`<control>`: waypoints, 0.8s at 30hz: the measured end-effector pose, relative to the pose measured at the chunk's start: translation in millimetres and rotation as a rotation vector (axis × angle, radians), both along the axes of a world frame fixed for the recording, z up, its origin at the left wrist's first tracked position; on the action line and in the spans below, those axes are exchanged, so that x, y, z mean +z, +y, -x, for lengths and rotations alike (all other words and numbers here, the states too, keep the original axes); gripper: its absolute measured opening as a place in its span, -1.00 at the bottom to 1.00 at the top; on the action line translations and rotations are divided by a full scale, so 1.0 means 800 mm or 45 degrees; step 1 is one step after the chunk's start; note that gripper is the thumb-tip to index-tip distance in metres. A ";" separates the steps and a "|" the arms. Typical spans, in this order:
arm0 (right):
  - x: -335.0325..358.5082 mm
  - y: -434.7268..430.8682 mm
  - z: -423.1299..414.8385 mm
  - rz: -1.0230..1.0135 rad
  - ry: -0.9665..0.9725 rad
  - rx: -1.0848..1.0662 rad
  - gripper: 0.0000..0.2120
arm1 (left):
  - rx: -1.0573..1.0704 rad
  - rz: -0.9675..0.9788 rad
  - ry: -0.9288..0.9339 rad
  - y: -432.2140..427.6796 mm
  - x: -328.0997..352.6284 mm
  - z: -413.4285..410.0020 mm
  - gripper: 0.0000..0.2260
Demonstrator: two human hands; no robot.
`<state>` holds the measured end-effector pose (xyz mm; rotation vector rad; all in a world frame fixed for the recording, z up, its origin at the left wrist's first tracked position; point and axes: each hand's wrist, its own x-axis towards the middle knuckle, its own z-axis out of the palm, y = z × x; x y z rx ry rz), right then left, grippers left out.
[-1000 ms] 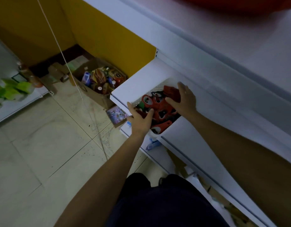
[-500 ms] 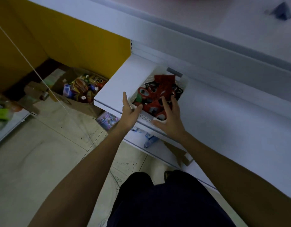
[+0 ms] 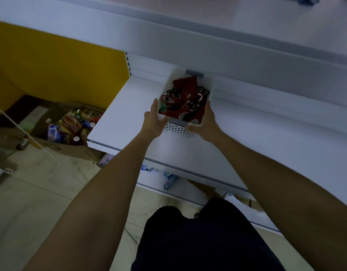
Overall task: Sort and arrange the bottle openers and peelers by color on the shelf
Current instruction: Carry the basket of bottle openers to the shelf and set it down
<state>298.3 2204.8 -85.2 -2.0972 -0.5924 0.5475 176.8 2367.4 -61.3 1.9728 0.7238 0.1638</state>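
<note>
A white perforated basket stands on the white shelf, its far end close to the shelf's back wall. It is filled with several red bottle openers and peelers, some with black parts, and one small green item at its left edge. My left hand grips the basket's near left corner. The near right corner is held by my right hand. Both arms reach forward over the shelf's front.
A yellow panel stands left of the shelf. Below it on the floor sits a cardboard box of colourful packets. A higher shelf edge overhangs the back. Lower shelves with small items show under the front edge.
Both hands have moved from inside and on top of the basket to its near corners. The basket has gone from the shelf's front edge deeper toward the back wall.
</note>
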 end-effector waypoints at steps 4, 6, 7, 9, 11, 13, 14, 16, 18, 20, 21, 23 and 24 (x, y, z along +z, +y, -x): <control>0.020 0.000 0.007 0.057 -0.024 0.037 0.29 | -0.092 -0.085 0.035 0.008 0.003 -0.006 -0.29; 0.023 -0.006 0.010 0.103 -0.079 0.025 0.25 | -0.129 -0.217 0.152 0.006 0.011 0.001 -0.33; 0.028 -0.012 0.014 0.148 -0.102 0.049 0.21 | -0.138 -0.337 0.226 0.005 0.015 0.005 -0.36; 0.038 -0.030 0.023 0.254 -0.140 0.127 0.12 | -0.226 -0.714 0.209 -0.001 0.028 0.012 -0.44; 0.046 -0.057 0.030 0.318 -0.143 0.162 -0.02 | -0.417 -1.000 0.022 -0.012 0.035 0.011 -0.51; 0.054 -0.086 0.037 0.384 -0.149 0.149 -0.19 | -0.621 -1.083 -0.050 -0.033 0.042 0.004 -0.56; 0.062 -0.103 0.038 0.422 -0.161 0.111 -0.26 | -0.722 -1.089 -0.053 -0.049 0.048 -0.001 -0.56; 0.069 -0.143 0.039 0.485 -0.172 -0.007 -0.36 | -0.907 -1.084 -0.031 -0.091 0.067 -0.011 -0.52; 0.075 -0.189 0.042 0.528 -0.180 -0.135 -0.41 | -1.026 -1.128 -0.087 -0.134 0.081 -0.024 -0.50; 0.080 -0.240 0.046 0.514 -0.183 -0.267 -0.46 | -1.133 -1.109 -0.114 -0.181 0.100 -0.039 -0.48; 0.082 -0.268 0.047 0.492 -0.183 -0.331 -0.47 | -1.172 -1.103 -0.120 -0.208 0.109 -0.048 -0.49; 0.087 -0.324 0.050 0.468 -0.193 -0.446 -0.49 | -1.244 -1.110 -0.131 -0.267 0.123 -0.065 -0.57; 0.089 -0.353 0.050 0.467 -0.200 -0.502 -0.49 | -1.293 -1.118 -0.144 -0.300 0.125 -0.072 -0.59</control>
